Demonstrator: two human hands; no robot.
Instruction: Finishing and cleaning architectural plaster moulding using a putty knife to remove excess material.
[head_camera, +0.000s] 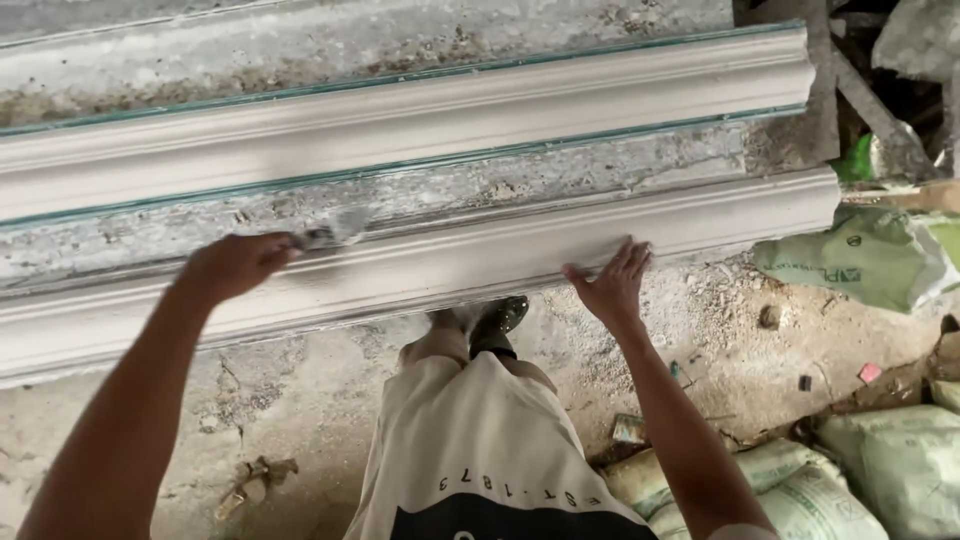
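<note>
Plaster moulding (420, 265): right hand (612, 285) flat, fingers spread; left hand (232, 265) gripping scraper (335, 232).

A pale green sack (865, 258) lies at the right edge by the moulding's end, with more dusty pale green sacks (860, 480) heaped at bottom right.

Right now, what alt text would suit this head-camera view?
A person's left hand holds a small scraper against a long white plaster moulding, while the right hand rests flat on it. Green sacks lie at right on the dusty floor.
</note>
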